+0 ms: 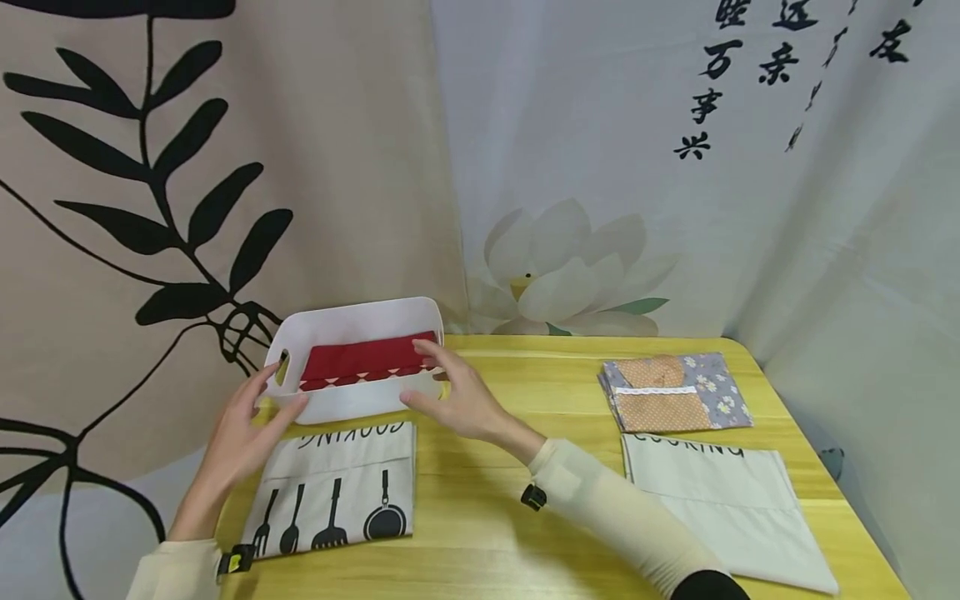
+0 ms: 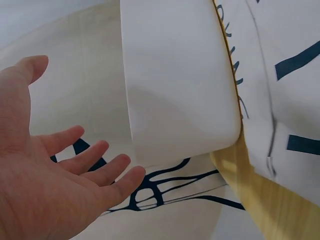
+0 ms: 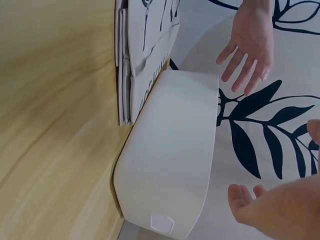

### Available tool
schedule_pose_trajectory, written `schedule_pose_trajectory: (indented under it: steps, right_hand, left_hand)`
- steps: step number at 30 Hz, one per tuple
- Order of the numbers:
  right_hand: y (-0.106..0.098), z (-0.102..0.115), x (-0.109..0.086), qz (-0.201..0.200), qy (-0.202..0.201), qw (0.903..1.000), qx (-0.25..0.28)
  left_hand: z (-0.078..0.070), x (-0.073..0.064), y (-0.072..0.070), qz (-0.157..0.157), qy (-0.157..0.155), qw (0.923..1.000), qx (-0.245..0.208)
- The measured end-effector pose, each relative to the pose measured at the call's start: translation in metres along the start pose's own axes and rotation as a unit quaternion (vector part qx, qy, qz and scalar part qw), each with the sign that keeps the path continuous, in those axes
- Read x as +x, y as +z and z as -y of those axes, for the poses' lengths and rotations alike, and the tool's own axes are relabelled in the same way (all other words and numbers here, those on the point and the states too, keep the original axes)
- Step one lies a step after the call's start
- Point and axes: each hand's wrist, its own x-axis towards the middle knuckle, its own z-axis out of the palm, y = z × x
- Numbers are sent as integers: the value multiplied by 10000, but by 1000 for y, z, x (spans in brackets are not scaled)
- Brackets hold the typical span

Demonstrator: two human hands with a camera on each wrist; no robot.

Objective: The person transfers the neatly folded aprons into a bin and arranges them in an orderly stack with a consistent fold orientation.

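A white plastic bin [image 1: 352, 407] stands at the table's back left, with a folded red cloth [image 1: 356, 359] with a patterned edge inside it. My left hand [image 1: 243, 437] is by the bin's left end, fingers spread. In the left wrist view that hand [image 2: 75, 165] is clearly apart from the bin's wall [image 2: 180, 80] and holds nothing. My right hand [image 1: 463, 398] hovers at the bin's right end, fingers loosely bent. The right wrist view shows it [image 3: 275, 205] beyond the bin's rim, grasping nothing; its fingers are partly hidden there.
A folded white cloth [image 1: 337, 479] printed with cooking utensils lies right in front of the bin. On the table's right side are a folded floral and orange cloth [image 1: 675, 392] and another white cloth [image 1: 727, 508]. Printed curtains [image 1: 360, 167] hang behind the wooden table [image 1: 487, 517].
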Motion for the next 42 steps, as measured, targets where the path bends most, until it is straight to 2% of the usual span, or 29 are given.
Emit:
schedule_pose_trajectory:
  steps: [8, 14, 18, 27, 36, 42]
  right_hand:
    - [5, 5, -15, 165, 74, 9998, 62]
    - [9, 8, -27, 394, 116, 9991, 129]
    - [13, 9, -35, 520, 29, 9986, 39]
    - [22, 5, -49, 685, -10, 9976, -95]
    - [30, -4, -65, 749, 49, 9964, -405]
    - [36, -8, -71, 747, 222, 9958, -479]
  left_hand:
    - [10, -18, 2, 88, -496, 9987, 90]
    - [20, -28, 8, 59, -456, 9989, 33]
    - [24, -32, 11, 60, -587, 9982, 135]
    - [31, -44, 12, 234, -623, 9973, 302]
    - [38, -44, 19, 641, -774, 9924, 705]
    - [40, -45, 24, 725, -698, 9915, 821]
